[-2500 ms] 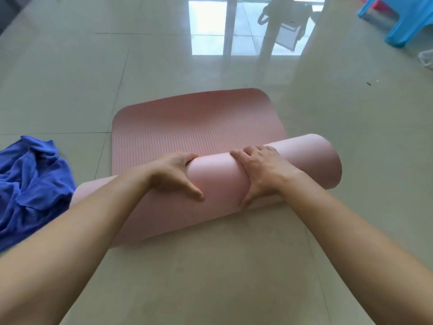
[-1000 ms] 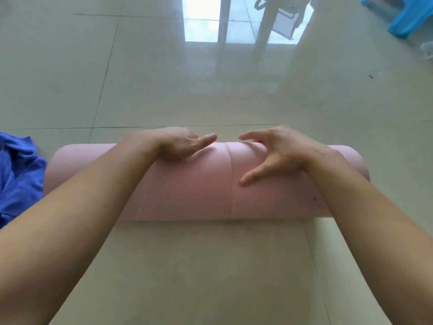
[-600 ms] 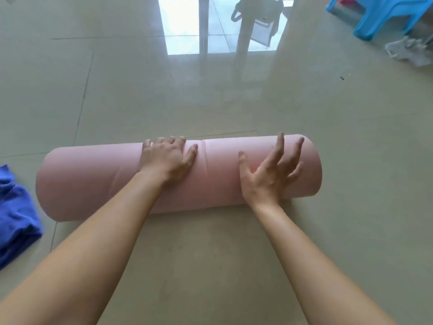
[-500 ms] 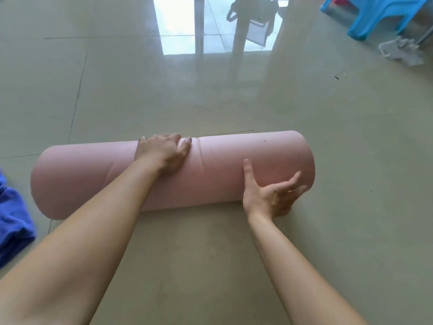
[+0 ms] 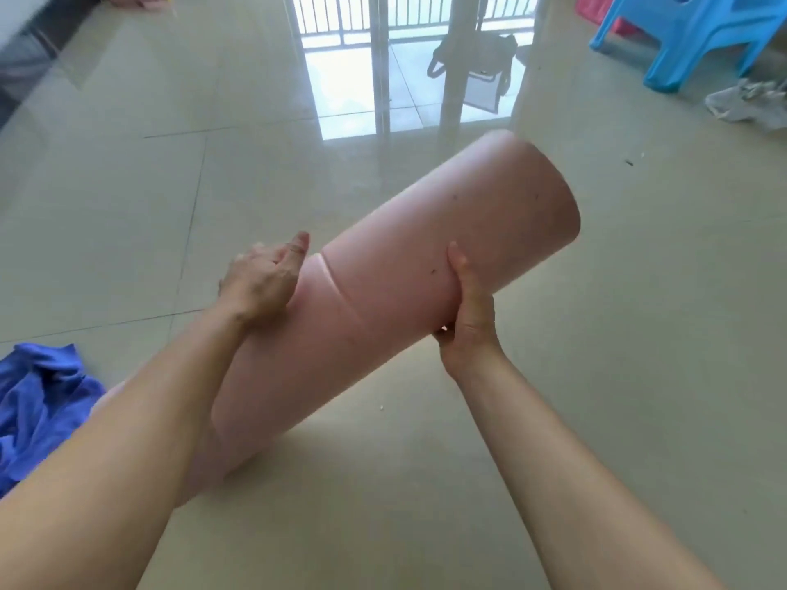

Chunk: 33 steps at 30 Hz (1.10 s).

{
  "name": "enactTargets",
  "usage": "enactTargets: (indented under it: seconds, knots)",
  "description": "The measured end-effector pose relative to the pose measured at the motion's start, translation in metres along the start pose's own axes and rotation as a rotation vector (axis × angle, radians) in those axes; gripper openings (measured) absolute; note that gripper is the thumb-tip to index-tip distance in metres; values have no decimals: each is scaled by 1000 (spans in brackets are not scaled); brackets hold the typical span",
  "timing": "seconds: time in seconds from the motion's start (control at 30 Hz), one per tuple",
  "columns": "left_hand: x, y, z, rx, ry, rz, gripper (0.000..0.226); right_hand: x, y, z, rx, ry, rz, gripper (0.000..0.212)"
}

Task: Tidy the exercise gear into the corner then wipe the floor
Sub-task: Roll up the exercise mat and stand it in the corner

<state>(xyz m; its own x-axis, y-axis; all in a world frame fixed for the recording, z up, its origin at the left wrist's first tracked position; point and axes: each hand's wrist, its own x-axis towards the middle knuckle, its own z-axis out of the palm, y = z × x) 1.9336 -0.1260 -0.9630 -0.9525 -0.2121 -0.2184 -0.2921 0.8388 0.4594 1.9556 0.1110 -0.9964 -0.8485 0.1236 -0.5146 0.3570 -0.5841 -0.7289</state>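
Observation:
The pink exercise mat (image 5: 409,266) is fully rolled into a thick tube and tilted, its right end raised toward the upper right, its lower left end hidden behind my left forearm. My right hand (image 5: 466,317) grips the roll from below, thumb up its near side, fingers curled underneath. My left hand (image 5: 266,278) lies against the roll's upper left side, beside the mat's loose edge; I cannot see whether its fingers curl round the roll. A crumpled blue cloth (image 5: 38,402) lies on the tiles at the left.
A blue plastic stool (image 5: 698,36) stands at the top right, with a grey-white rag (image 5: 745,105) on the floor beside it. A glass balcony door (image 5: 383,57) with railing is straight ahead. Glossy beige floor tiles (image 5: 639,334) surround the roll.
The mat went from half rolled to fully rolled. In the last half second its right end came up off the floor, my right hand gripping it from below. The view tipped up toward the door.

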Motion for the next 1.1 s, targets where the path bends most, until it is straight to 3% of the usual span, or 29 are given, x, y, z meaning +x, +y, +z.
enactTargets:
  seconds: [0.17,0.33,0.47,0.6,0.8,0.87,1.0,1.1]
  knots:
    - [-22,54,-79,-611,46,58,71,-34,-69,76,-140,-365,-310,87]
    - [-56,98,-157,-924,197,213,59,-91,-155,140,-432,-527,-571,106]
    - [-80,120,-194,-1038,207,297,51,-127,-206,163,-545,-636,-739,110]
    - [-84,128,-206,-1080,146,294,52,-132,-213,155,-506,-653,-683,101]
    - [-81,141,-231,-1071,101,347,74,-138,-221,160,-498,-649,-621,50]
    - [-81,149,-243,-1087,87,391,70,-144,-229,166,-514,-615,-587,48]
    - [-74,160,-267,-1170,164,390,40,-145,-255,183,-536,-525,-586,41]
    - [-61,161,-266,-1092,208,359,46,-136,-261,194,-633,-524,-561,37]
